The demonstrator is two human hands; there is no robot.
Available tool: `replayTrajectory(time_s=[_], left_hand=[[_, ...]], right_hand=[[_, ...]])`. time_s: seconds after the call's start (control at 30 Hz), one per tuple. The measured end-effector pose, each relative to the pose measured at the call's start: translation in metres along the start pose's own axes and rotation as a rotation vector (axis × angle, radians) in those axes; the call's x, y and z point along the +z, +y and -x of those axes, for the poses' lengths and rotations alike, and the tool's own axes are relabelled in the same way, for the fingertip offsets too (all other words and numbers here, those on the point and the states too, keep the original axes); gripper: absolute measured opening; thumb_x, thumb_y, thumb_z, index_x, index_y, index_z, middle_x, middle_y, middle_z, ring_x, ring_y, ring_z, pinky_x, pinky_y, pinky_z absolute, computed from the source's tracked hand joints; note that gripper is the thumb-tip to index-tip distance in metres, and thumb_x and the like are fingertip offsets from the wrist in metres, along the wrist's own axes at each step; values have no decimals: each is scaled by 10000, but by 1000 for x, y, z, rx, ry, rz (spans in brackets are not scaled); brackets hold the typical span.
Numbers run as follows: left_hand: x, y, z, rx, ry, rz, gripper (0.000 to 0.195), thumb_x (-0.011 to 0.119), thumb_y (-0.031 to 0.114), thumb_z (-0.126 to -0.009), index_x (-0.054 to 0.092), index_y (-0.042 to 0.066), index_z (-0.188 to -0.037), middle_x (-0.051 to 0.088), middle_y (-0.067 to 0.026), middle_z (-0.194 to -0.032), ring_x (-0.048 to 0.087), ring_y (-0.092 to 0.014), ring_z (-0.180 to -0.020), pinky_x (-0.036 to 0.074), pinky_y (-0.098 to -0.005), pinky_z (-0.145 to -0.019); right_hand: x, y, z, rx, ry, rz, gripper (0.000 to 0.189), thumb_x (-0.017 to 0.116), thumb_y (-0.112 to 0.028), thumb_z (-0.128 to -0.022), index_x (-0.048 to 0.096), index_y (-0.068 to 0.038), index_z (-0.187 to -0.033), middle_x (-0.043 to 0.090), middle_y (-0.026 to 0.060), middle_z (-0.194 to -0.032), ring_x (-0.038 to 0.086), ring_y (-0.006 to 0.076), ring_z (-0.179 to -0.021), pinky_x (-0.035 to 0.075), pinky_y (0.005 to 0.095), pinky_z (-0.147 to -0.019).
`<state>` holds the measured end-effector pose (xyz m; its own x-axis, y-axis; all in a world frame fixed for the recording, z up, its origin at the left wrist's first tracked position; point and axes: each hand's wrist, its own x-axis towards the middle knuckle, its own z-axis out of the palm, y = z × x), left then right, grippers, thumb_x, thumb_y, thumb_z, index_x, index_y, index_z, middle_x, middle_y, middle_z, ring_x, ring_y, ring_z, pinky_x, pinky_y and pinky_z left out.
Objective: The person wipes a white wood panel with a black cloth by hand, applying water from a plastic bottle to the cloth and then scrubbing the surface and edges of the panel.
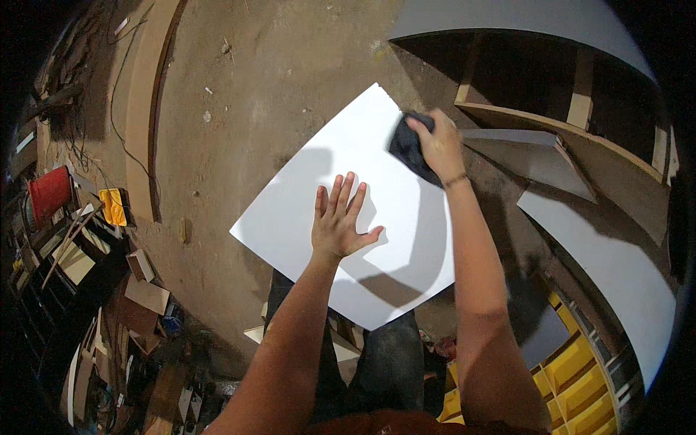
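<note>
A white rectangular panel (pixel 389 182) lies before me over my lap, its corners pointing away from and towards me. On its face my left hand (pixel 338 225) rests palm down, fingers spread, holding nothing. My right hand (pixel 439 142) grips a bunched dark cloth (pixel 409 144) at the panel's right edge. The cloth is slightly blurred and overlaps that edge. Shadows of my arms fall across the white surface. Below the near corner, my legs in dark trousers (pixel 394 370) are partly hidden by the panel.
Wood-framed panels (pixel 560 117) and a white board (pixel 603 272) lie on the right, above a yellow crate (pixel 576 375). A long plank (pixel 145 119) with a cable lies on the left floor (pixel 234 136). Wood offcuts (pixel 147 296), a yellow object (pixel 112 206) and a red object (pixel 50 197) sit lower left.
</note>
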<state>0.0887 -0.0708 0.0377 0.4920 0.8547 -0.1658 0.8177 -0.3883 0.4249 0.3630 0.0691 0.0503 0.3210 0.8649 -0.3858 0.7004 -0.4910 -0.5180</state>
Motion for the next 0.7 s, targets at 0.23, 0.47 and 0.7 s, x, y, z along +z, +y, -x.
replayTrajectory(time_s=[0.23, 0.47, 0.7], left_hand=[[4, -2, 1, -10, -8, -13, 1158, 731, 793, -794, 323, 211, -1708, 194, -109, -1803, 87, -277, -1689, 29, -562, -1358], [4, 1, 0, 25, 5, -9, 1127, 706, 795, -810, 352, 198, -1698, 184, -118, -1806, 53, -267, -1694, 8, -560, -1358], [4, -7, 6, -19, -4, -9, 1122, 711, 793, -810, 355, 209, -1698, 192, -105, -1805, 70, -262, -1692, 24, -570, -1356]], right_hand=[[19, -37, -26, -75, 88, -85, 547, 767, -502, -943, 715, 15, -1117, 732, 303, -1138, 700, 465, -1109, 534, 517, -975], [0, -12, -12, 10, 54, -36, 543, 760, -485, -970, 677, 46, -1050, 743, 268, -1088, 714, 434, -1060, 539, 482, -928], [0, 2, 14, 21, -41, -82, 566, 743, -504, -982, 662, 44, -1099, 716, 295, -1154, 696, 437, -1106, 525, 506, -968]])
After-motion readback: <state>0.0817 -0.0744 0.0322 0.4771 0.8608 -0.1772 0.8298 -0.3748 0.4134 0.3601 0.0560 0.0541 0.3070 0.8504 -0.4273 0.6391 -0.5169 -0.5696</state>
